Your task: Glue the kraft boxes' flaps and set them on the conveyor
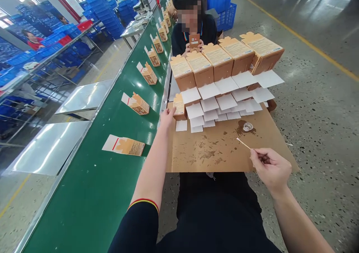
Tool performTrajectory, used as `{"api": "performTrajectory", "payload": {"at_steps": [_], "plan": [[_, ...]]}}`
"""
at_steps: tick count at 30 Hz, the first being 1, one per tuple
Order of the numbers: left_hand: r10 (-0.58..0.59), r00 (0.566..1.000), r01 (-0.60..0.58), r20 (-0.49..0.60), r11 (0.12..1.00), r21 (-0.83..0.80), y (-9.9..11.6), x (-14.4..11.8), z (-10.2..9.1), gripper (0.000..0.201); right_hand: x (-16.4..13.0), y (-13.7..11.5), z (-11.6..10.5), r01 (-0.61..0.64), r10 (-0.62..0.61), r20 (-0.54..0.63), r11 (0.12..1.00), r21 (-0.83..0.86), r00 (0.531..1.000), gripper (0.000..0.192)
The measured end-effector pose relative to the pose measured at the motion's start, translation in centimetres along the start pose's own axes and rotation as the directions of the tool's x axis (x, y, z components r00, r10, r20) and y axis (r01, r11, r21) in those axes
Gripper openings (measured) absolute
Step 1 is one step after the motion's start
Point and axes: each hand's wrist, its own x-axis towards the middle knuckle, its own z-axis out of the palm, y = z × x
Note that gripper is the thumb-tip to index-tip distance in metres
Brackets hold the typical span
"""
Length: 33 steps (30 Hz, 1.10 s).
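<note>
My left hand (167, 116) grips a small orange-brown carton (178, 107) at the left edge of a stained cardboard sheet (218, 152) lying across my lap. My right hand (270, 167) pinches a thin swab stick (243, 143), its white tip pointing left over the sheet. A small round glue cap (248, 126) sits in a dark stain just beyond the tip. Rows of the same cartons (218, 62) with white flaps (224, 99) open toward me lie stacked at the sheet's far side.
A green conveyor belt (112, 159) runs along my left, carrying a flat carton (125, 146) and several upright cartons (138, 104). A person (193, 24) sits opposite, holding a carton. Blue crates (221, 2) stand behind; metal shelves (50, 144) flank the belt's left.
</note>
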Motion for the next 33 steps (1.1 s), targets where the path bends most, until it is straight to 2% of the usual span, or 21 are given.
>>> {"api": "performTrajectory", "payload": {"at_steps": [3,5,9,12,14,16,20,24,26,30,33], "plan": [[-0.139,0.989,0.137,0.047,0.989,0.059,-0.1,1.3,1.4,0.036,0.5,0.4,-0.5,0.041,-0.042,-0.023,0.998,-0.037,0.999,0.031],[-0.116,0.99,0.115,0.076,0.993,0.007,-0.8,0.3,0.6,0.035,1.5,1.0,-1.1,0.068,-0.07,-0.02,0.993,-0.097,0.997,0.028],[-0.015,0.999,0.026,0.045,0.969,-0.246,-2.9,-4.9,-3.6,0.05,4.9,2.4,-2.0,0.049,-0.048,0.01,0.961,-0.274,0.999,0.033],[-0.025,0.997,0.047,0.071,0.944,-0.325,-4.5,-10.5,-6.2,0.071,7.3,3.4,-1.7,0.041,-0.004,0.103,0.931,-0.362,0.995,0.039],[-0.047,0.993,0.079,0.105,0.943,-0.325,-5.3,-13.8,-6.7,0.082,8.5,4.0,-1.3,0.063,0.003,0.169,0.923,-0.381,0.986,0.042],[-0.073,0.991,0.104,0.115,0.951,-0.292,-5.8,-16.0,-6.6,0.086,9.2,4.5,-1.0,0.084,0.0,0.213,0.92,-0.384,0.977,0.044],[-0.109,0.99,0.124,0.084,0.97,-0.208,-6.1,-17.3,-5.9,0.083,9.7,4.6,-1.3,0.067,0.024,0.22,0.915,-0.398,0.975,0.038],[-0.082,0.994,0.094,0.075,0.982,-0.164,-6.1,-17.2,-5.5,0.08,7.6,3.1,-1.3,0.063,-0.019,0.136,0.944,-0.324,0.991,0.025],[-0.077,0.994,0.087,0.074,0.986,-0.145,-6.0,-17.2,-5.3,0.078,5.1,1.7,-0.1,0.104,-0.065,0.196,0.975,-0.195,0.978,0.018],[-0.063,0.997,0.068,0.049,0.991,-0.111,-5.7,-17.6,-4.8,0.079,-1.4,-1.1,4.9,0.13,-0.16,0.431,0.987,0.099,0.888,0.019],[-0.055,0.998,0.058,0.034,0.995,-0.076,-5.3,-18.0,-4.4,0.079,-4.8,-2.3,8.6,0.146,-0.22,0.481,0.971,0.187,0.848,0.023]]}}
